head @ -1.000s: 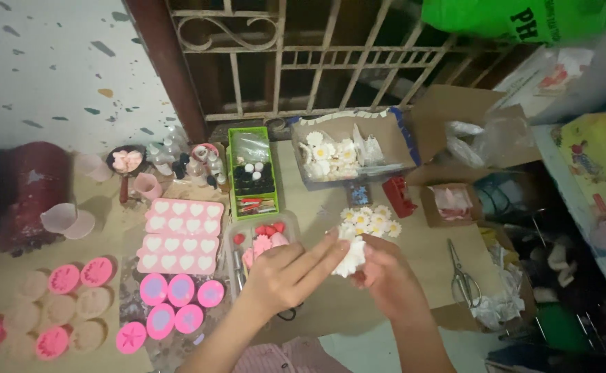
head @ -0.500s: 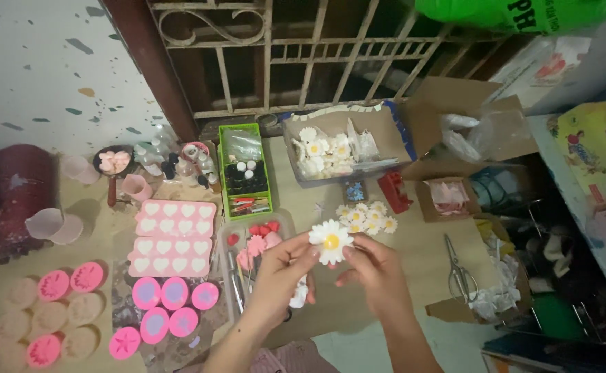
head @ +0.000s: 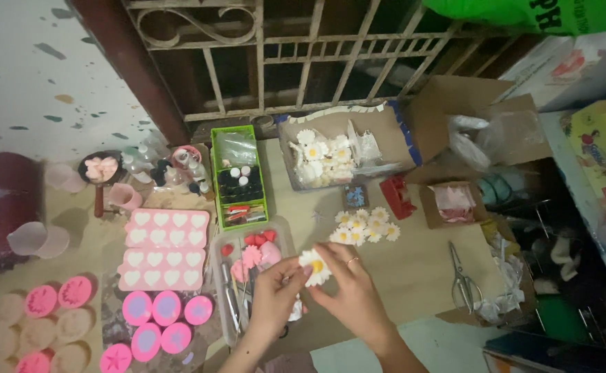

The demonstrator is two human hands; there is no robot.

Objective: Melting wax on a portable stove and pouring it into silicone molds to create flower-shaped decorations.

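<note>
Evidently both the left hand [head: 275, 293] and right hand [head: 352, 293] pinched the daisy flower [head: 314, 266] by its petal edges; it looked light, probably brittle.

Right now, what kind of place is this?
Probably a home craft workspace for moulded daisy pieces: pink heart moulds, a cardboard box of white daisies, scissors. Both hands, left hand and right hand, hold one daisy.

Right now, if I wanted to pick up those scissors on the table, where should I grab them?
Probably by the looped handles at the near end of the scissors, coming from above. They lie flat on the table with blades pointing away, so the loops give the safest grip.
</note>
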